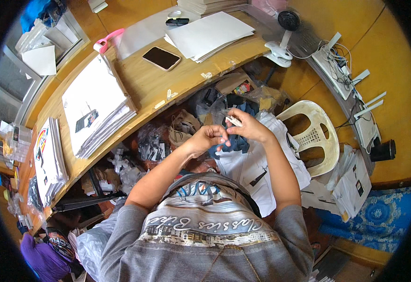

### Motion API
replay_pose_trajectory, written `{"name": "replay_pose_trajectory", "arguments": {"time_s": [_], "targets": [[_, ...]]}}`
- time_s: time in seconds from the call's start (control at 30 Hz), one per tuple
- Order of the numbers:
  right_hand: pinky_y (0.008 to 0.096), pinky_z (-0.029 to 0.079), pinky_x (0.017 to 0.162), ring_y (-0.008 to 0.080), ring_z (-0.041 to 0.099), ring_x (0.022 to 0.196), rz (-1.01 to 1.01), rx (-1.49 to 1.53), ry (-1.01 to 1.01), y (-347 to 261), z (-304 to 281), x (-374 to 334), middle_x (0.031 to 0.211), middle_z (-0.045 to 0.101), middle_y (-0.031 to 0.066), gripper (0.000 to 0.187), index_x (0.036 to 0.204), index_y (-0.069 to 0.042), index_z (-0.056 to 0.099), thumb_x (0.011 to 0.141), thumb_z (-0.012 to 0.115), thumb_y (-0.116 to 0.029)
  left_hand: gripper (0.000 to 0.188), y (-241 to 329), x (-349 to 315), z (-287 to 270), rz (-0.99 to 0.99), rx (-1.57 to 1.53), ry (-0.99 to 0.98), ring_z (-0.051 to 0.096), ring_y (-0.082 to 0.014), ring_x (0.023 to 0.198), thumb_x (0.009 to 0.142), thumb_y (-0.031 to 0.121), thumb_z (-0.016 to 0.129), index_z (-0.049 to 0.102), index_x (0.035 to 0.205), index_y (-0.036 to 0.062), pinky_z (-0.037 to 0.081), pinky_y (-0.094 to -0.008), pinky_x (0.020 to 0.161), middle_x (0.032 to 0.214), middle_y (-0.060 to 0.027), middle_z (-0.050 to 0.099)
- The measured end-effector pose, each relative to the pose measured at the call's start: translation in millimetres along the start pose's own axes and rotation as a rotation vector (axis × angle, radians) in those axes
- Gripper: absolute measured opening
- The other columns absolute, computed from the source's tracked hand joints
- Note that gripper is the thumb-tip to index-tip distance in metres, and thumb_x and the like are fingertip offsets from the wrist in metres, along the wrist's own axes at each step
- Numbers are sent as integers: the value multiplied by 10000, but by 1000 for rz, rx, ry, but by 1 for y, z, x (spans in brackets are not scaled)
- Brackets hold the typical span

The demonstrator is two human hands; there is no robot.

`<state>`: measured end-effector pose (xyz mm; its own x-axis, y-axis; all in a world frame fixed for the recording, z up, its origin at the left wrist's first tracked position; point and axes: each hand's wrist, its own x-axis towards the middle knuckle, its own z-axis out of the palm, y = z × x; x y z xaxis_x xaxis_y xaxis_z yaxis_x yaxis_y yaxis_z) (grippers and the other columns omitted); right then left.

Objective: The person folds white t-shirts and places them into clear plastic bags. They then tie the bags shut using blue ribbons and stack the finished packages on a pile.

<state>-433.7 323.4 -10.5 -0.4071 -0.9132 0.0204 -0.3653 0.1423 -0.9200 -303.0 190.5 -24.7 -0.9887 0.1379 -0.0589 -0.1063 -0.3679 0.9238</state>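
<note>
White and slim, a small tool [234, 121] sits in the person's right hand [248, 128], gripped by the fingers, with its narrow dark tip toward the upper left. Just beside it, the left hand [208, 141] curls narrow, thumb and fingertips drawn close together; whether anything thin is pinched there, I cannot tell. Both hands are raised in front of the chest, short of the near edge of the wooden counter [144, 87]. Below and to the right of them spreads white fabric [236, 162] with a dark print, reaching toward a cream plastic chair [328, 141].

On the counter, a phone [162, 58] lies between a printed white stack [93, 101] on the left and a pile of white sheets [210, 35] on the right. A pink object [103, 44] with a looped end rests beyond the printed stack. At the counter's right end stands a white clip-on device [283, 49] with a round black head. Blue patterned cloth [379, 218] lies at lower right.
</note>
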Motion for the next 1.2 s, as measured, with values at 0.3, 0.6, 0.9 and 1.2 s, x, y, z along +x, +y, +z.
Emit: {"name": "replay_pose_trajectory", "arguments": {"time_s": [0.3, 0.6, 0.9, 1.2], "targets": [[149, 299, 380, 25, 372, 442, 423, 684, 0, -14, 18, -70, 594, 439, -14, 259, 945, -1, 514, 849, 444, -232, 204, 18, -16, -8, 28, 324, 68, 557, -105, 751, 742, -10, 540, 584, 942, 0, 439, -233, 703, 858, -70, 610], [144, 237, 328, 13, 317, 382, 493, 685, -148, -24, 34, -60, 574, 404, -24, 282, 948, -1, 507, 862, 415, -253, 274, 34, -15, -6, -53, 430, 33, 548, -95, 764, 704, -54, 555, 575, 970, 6, 440, -221, 703, 897, -69, 601], [130, 239, 313, 0, 317, 375, 475, 831, -160, -31, 39, -47, 572, 418, -25, 303, 888, 1, 504, 858, 418, -287, 352, 35, -13, -3, -85, 395, -16, 539, -92, 772, 671, -64, 588, 545, 1015, -4, 443, -228, 707, 885, -66, 596], [123, 231, 311, -6, 308, 375, 374, 819, -191, -32, 45, -49, 559, 410, -29, 260, 868, -9, 511, 851, 439, -258, 417, 27, -14, -8, -14, 594, -75, 521, -84, 797, 651, -41, 622, 522, 1054, 5, 431, -224, 712, 918, -64, 589]]}}
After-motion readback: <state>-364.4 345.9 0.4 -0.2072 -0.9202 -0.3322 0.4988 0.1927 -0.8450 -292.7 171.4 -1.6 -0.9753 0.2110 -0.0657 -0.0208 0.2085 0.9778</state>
